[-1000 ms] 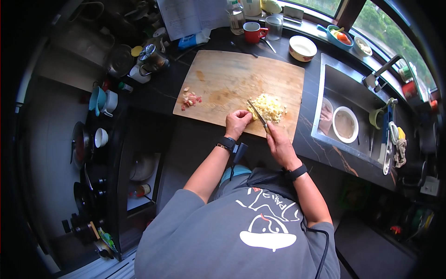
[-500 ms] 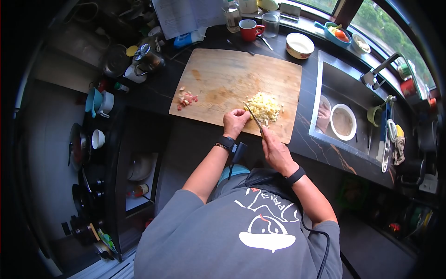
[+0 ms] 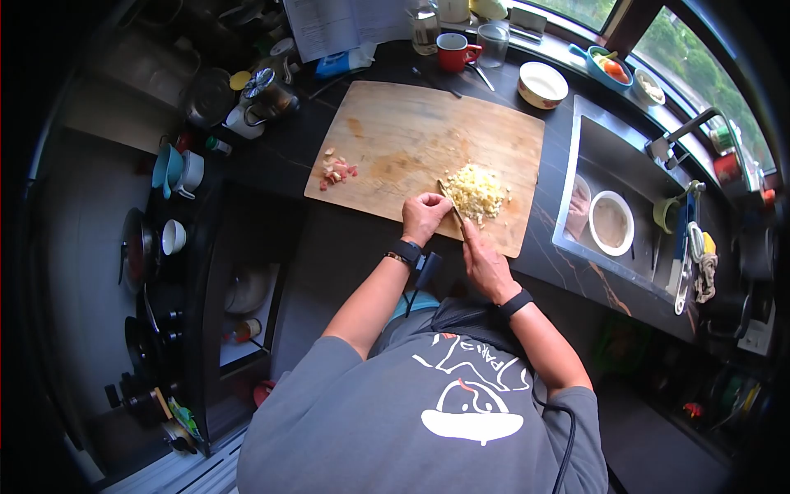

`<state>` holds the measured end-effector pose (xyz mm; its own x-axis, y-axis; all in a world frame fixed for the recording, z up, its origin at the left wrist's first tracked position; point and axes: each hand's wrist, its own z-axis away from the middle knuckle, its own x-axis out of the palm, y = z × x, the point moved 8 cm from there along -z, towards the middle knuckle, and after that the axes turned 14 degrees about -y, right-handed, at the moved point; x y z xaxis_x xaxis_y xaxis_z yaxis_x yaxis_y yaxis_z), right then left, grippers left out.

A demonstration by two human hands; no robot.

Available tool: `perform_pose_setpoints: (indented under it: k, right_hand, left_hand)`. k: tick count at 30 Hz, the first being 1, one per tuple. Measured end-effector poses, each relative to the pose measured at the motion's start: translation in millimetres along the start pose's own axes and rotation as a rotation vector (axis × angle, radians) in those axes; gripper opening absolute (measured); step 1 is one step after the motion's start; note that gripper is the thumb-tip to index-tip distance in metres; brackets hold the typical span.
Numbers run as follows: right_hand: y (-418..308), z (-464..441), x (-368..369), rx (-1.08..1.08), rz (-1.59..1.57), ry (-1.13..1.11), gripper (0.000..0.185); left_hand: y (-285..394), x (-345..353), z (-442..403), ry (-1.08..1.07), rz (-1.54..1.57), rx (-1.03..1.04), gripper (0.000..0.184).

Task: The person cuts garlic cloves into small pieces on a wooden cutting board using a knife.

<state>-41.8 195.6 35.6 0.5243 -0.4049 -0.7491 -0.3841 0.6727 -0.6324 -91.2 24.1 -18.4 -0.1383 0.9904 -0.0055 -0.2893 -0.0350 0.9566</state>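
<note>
My right hand (image 3: 487,267) is wrapped round the handle of a knife (image 3: 448,196), whose narrow blade points away from me at the left edge of a pile of chopped pale-yellow pieces (image 3: 477,194). Thumb and fingertips of my left hand (image 3: 422,217) are pinched together right beside the blade. Whether they grip the blade or a small bit is too small to tell. Both hands are over the front edge of a wooden cutting board (image 3: 411,123). At the board's left end lies a small heap of reddish and pale pieces (image 3: 337,170).
Right of the board is a sink (image 3: 568,218) with a white bowl (image 3: 611,222) in it. Behind the board stand a red mug (image 3: 453,54), a glass (image 3: 492,48) and a patterned bowl (image 3: 542,86). A metal pot (image 3: 271,100) stands at the left.
The view has shifted slightly, so the board and counter appear further right. My left fingers stay pinched beside the blade, and my right hand keeps its hold on the knife.
</note>
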Motion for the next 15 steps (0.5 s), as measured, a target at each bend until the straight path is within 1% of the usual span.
perform_pose_setpoints:
  k: [1,3,4,5,7,9,10,11,13,14,15]
  right_hand:
    - [-1,0,-1,-0.001,0.000,-0.001,0.053]
    - [3,0,3,0.115,0.061,-0.112,0.054]
    - [3,2,6,0.114,0.058,-0.113,0.054]
    - [4,4,5,0.082,0.059,-0.067,0.055]
    - [9,9,5,0.055,0.061,-0.018,0.056]
    - [15,16,8,0.058,0.078,-0.013,0.058]
    - [17,17,9,0.062,0.078,-0.010,0.058]
    - [18,18,10,0.049,0.083,0.004,0.059]
    - [16,18,9,0.034,0.091,0.021,0.059]
    - [15,19,8,0.041,0.128,0.019,0.059]
    - [14,19,7,0.048,0.166,0.016,0.059]
  left_hand:
    - [0,-1,0,0.006,-0.030,0.006,0.017]
    - [-1,-1,-2,0.010,-0.044,-0.012,0.017]
    - [-1,-2,-1,0.011,-0.059,-0.030,0.018]
    - [0,-3,1,0.011,-0.062,-0.026,0.018]
    - [15,-14,7,0.121,-0.249,0.071,0.020]
    - [9,-26,2,0.120,-0.214,0.107,0.024]
    - [7,-31,0,0.126,-0.292,0.064,0.027]
    - [8,-35,-4,0.123,-0.293,0.066,0.027]
    - [40,-46,3,0.320,-0.431,0.246,0.029]
    - [67,-38,15,0.421,-0.563,0.509,0.026]
    - [79,-37,19,0.422,-0.560,0.512,0.026]
